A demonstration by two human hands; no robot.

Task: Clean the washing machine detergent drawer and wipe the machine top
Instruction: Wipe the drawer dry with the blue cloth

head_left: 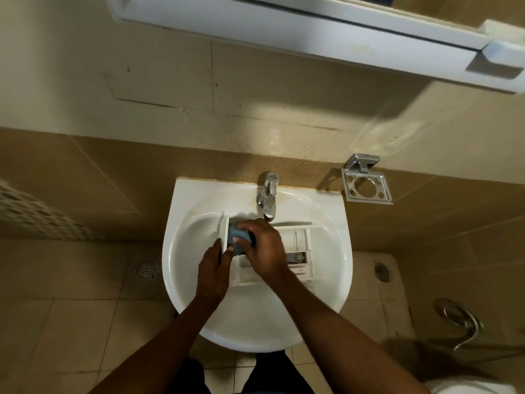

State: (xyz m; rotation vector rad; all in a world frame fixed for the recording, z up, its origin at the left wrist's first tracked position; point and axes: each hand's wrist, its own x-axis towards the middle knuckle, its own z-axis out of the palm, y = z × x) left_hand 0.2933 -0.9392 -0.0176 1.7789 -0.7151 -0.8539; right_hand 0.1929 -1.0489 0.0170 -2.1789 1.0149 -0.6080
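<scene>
The white detergent drawer (299, 245) lies across the bowl of a white sink (196, 245), its front panel at the left and its compartments facing up. My left hand (214, 268) grips the drawer's left front end. A blue sponge (235, 240) is pressed into the left compartment under my right hand (262, 248), whose fingers are closed over it. The right compartments stay uncovered and look stained. The washing machine is not in view.
A chrome tap (268, 196) stands at the back of the sink, just above my right hand. A metal holder (368, 186) is fixed to the wall on the right. A mirror cabinet (312, 32) hangs overhead. Floor drains (146, 269) and a hose (461, 322) are below.
</scene>
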